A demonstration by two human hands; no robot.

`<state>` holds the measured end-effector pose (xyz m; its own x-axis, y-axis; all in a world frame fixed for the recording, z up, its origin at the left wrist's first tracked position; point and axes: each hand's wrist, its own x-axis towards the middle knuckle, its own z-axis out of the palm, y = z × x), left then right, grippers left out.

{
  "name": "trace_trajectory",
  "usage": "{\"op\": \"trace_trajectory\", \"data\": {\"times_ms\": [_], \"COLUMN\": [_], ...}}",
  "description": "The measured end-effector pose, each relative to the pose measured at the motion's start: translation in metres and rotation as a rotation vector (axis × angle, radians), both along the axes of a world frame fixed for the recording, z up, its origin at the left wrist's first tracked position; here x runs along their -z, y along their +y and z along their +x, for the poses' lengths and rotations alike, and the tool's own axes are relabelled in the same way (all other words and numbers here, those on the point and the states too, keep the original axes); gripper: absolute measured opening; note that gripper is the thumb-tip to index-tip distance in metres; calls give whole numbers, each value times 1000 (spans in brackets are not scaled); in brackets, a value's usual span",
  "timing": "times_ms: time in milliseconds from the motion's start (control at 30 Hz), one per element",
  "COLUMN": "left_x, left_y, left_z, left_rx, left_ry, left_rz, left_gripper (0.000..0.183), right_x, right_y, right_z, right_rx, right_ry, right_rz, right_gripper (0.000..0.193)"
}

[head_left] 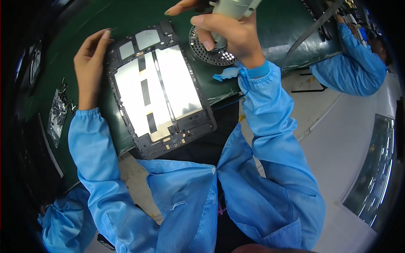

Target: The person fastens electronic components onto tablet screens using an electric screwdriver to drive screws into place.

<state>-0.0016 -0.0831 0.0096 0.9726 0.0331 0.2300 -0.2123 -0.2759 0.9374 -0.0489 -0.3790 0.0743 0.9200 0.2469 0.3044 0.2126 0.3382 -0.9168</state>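
Gripping a pale green electric screwdriver (234, 8), the right hand (236, 36) curls its fingers around the tool, whose lower end reaches down to a round, dark tray (202, 51). Holes cover that tray, and many of them show bright spots, too small to tell whether they are screws. At the left, a clear plastic bag (57, 116) lies on the dark green surface (139, 13) with small dark parts visible inside; a few loose, thin metal pieces (63, 84) sit just beside it.

Between the two hands lies a tablet chassis (181, 76), slightly tilted in direction, its near end jutting past the front edge of the surface toward the person's lap. Its frame is black, around a large, shiny silver panel crossed by a long dark strip and a shorter broken one. Two grey plates sit near the far end, and small gold-coloured patches dot the near end. The left hand (90, 57) brings thumb and forefinger together beside the far left corner; I cannot tell whether they pinch anything.
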Motion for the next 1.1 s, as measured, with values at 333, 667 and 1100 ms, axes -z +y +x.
{"op": "trace_trajectory", "data": {"times_ms": [333,667,1100], "left_x": [-11,-14,-6], "left_y": [-5,47,47], "left_z": [-30,-30,-26], "left_rx": [130,314,332], "left_ry": [110,160,114], "left_rz": [-110,-53,-15], "left_gripper": [27,29,27], "right_x": [-42,-36,-15], "right_y": [43,147,176], "right_z": [0,43,54], "right_rx": [6,-41,-90], "right_ry": [-81,-227,-220], "right_rz": [-40,-1,19], "right_gripper": [28,22,23]}}
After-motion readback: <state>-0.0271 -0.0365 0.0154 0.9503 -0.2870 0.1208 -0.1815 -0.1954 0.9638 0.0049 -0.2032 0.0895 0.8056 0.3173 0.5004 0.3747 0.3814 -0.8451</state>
